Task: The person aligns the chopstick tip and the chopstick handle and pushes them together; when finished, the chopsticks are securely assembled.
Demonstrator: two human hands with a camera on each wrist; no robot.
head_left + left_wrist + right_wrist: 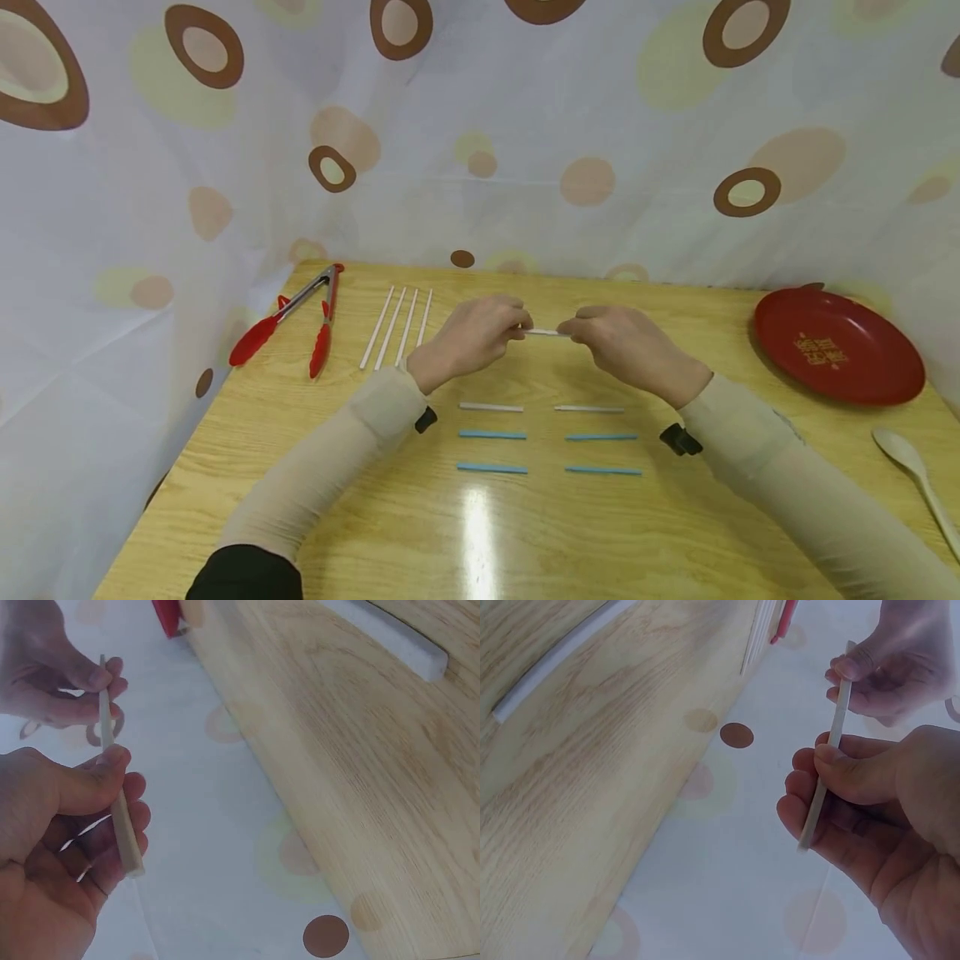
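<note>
One white stick spans your left hand and right hand, pinched by each near an end, left of the red plate. You have a stretch of wooden table between your right hand and the plate. Left of the plate and nearer you lie two short white pieces and four blue pieces; well left of it, four long white sticks, then tongs at the table's edge.
</note>
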